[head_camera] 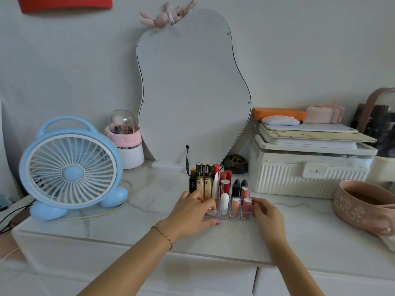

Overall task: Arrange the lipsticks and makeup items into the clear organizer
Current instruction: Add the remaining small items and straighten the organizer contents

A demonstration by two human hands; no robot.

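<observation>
On the desk [149,201], the clear organizer [235,214] full of upright lipsticks [224,184] looks rigid, light, slick and tippy, best held low at both ends, where the left hand [190,212] and right hand [267,214] curl fingers against it.

Bare marble top [154,195] left of organizer [235,214], fan [71,167] farther left, storage box [307,171] crowding right, mirror [193,88] behind

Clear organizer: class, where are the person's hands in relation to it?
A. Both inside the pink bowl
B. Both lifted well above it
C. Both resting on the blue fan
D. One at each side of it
D: the left hand is at the left side of the clear organizer and the right hand at its right side.
</observation>
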